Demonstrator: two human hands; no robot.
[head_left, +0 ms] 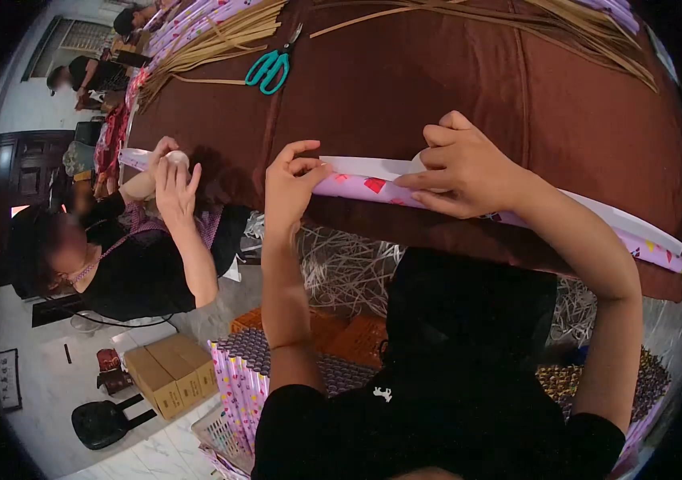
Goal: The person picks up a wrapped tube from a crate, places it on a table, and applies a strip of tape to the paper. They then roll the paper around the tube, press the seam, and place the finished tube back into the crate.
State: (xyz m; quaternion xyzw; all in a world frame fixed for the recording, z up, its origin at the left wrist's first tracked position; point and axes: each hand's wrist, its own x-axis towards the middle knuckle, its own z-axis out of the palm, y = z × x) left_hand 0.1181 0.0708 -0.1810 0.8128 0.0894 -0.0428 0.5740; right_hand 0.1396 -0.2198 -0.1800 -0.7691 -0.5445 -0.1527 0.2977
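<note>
Head view: one long patterned roll [349, 187], lilac with red and pink marks, lying along the near edge of the brown-covered table [373, 88], within easy reach of both hands. White flap [367, 167] on its far side, upright enough to show its plain face.

Left hand [286, 188]: mine, at the roll's left end; thumb against the paper, other fingers curled and parted above, seemingly to steady that end. Whether they pinch it, I cannot tell.

Right hand [461, 168]: mine, fingers bent close around a pale round piece [417, 166], partly hidden; fingertips at the paper's seam, likely to keep the flap under control.

Scissors [284, 54], teal-handled: beyond the roll, beside the tan strips [229, 38], probably set there to leave my working edge free.

Co-worker [129, 268]: to my left, both hands at another patterned roll [134, 158].
</note>
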